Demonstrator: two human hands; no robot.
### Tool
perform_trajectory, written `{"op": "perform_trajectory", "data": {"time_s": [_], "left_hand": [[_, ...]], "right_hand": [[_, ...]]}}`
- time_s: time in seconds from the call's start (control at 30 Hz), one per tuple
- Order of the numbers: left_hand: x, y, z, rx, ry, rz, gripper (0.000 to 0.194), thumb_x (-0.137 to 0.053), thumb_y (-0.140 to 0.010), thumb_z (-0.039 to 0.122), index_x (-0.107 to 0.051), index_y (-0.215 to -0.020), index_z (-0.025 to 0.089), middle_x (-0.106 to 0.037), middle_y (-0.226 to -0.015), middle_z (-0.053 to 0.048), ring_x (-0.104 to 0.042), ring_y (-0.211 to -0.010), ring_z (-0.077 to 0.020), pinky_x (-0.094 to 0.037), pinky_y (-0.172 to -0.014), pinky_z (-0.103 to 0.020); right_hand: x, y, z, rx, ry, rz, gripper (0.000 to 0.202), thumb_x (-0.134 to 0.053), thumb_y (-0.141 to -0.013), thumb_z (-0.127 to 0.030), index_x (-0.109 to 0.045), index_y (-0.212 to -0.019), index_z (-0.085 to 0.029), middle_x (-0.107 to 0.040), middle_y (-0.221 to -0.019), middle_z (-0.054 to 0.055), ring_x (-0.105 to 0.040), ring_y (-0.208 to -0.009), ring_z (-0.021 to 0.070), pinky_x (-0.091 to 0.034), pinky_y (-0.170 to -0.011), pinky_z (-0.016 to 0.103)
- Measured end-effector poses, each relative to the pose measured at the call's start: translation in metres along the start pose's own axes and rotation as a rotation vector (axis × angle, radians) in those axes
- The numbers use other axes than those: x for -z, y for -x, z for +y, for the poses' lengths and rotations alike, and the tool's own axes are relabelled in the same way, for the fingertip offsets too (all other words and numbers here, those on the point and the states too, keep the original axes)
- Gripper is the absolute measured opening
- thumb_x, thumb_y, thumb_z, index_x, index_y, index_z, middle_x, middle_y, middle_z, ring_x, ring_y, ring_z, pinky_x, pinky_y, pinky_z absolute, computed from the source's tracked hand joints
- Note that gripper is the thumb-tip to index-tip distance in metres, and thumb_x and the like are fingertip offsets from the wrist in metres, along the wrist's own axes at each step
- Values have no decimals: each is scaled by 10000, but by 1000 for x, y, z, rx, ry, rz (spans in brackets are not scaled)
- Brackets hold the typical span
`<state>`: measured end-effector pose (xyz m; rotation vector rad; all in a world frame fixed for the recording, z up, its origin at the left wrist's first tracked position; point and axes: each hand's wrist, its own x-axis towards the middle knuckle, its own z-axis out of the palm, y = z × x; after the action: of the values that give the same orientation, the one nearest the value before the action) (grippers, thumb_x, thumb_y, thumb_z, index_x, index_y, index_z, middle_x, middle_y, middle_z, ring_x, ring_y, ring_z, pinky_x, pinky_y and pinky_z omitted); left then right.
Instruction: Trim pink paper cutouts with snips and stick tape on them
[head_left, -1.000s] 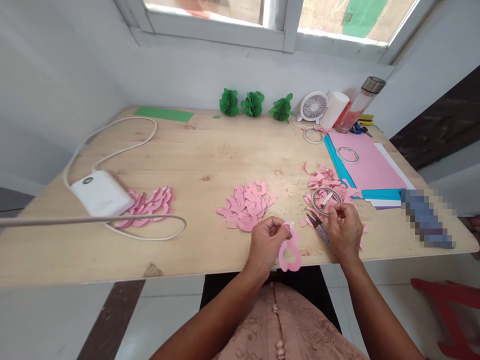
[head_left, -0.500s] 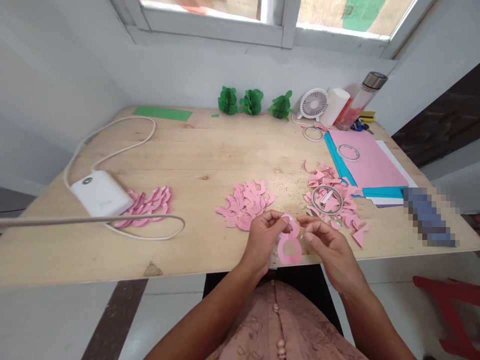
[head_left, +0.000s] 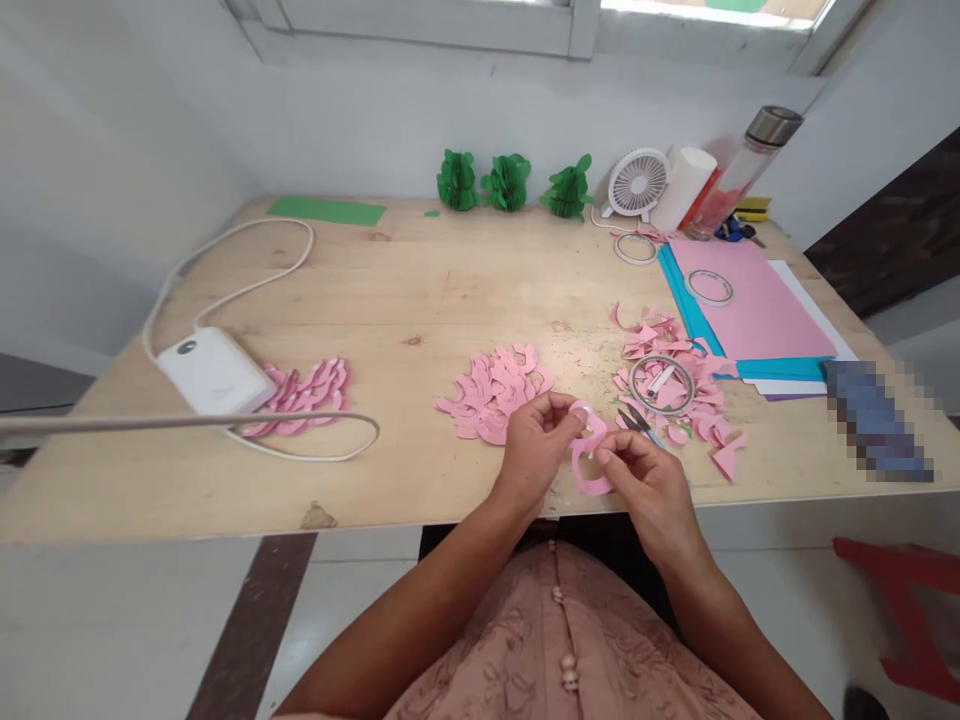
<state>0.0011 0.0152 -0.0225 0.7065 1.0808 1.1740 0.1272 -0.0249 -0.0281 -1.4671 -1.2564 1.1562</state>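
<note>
The left hand point(head_left: 536, 450) is at the table's near edge, its thumb and forefinger closed on the upper loop of a pink cutout point(head_left: 592, 486). The cutout hangs between the hands, its larger loop lowermost. The right hand point(head_left: 651, 490) has thumb and forefinger drawn nearly together against the cutout's side, the other fingers curled; whether they grip it, I cannot tell. Just beyond lie the scissors point(head_left: 634, 420), blades parted, beside pink scraps point(head_left: 709, 428) with a tape roll point(head_left: 664, 411) on top. Left of these is a heap of pink pieces point(head_left: 491, 395); farther left, a power bank point(head_left: 217, 370) touches a pink bundle point(head_left: 319, 395). To the right, paper sheets point(head_left: 772, 315) bear another roll point(head_left: 709, 302). Along the wall stand three green ornaments point(head_left: 506, 183), a fan point(head_left: 637, 185) and a bottle point(head_left: 739, 175).
</note>
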Motion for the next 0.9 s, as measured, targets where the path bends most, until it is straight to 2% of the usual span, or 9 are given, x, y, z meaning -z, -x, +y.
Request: {"op": "perform_trajectory", "data": {"time_s": [0.17, 0.33, 0.53, 0.7, 0.9], "left_hand": [[2, 8, -7, 99, 15, -52, 187, -721, -624, 214, -638, -779, 151, -651, -749, -6, -584, -669, -123, -445, -656, -237], [3, 18, -19, 168, 54, -111, 293, -737, -630, 245, -617, -881, 151, -680, -866, -56, -615, -751, -160, -472, -676, -257], [-1, 19, -21, 151, 73, -97, 194, -681, -693, 277, -658, -822, 133, -696, -766, -51, -624, -710, -161, -470, -701, -269], [-3, 17, -18, 158, 91, -55, 181, -697, -670, 257, -682, -804, 138, -691, -679, -30, -615, -643, -146, -469, -681, -260], [-1, 16, -11, 57, 25, 24, 46, -653, -689, 192, -648, -673, 149, -670, -618, -9, -603, -618, -129, -468, -692, -253]], "right_hand": [[-3, -3, 1, -116, -97, 98, 212, -647, -733, -381, -607, -743, -173, -606, -694, 7, -507, -583, 124, -399, -489, 218], [-8, -5, 1, -101, -191, 164, 199, -664, -723, -359, -616, -761, -170, -625, -715, 14, -552, -601, 127, -461, -511, 230], [-13, -6, -1, -109, -315, 191, 149, -682, -719, -321, -614, -729, -189, -615, -644, -15, -560, -575, 123, -479, -525, 236], [-14, -7, -1, -72, -331, 194, 129, -666, -734, -309, -608, -713, -196, -616, -633, -18, -556, -587, 127, -466, -561, 250], [-11, -7, -1, -50, -315, 202, 103, -669, -733, -276, -605, -695, -205, -623, -681, -19, -556, -661, 126, -446, -671, 259]]}}
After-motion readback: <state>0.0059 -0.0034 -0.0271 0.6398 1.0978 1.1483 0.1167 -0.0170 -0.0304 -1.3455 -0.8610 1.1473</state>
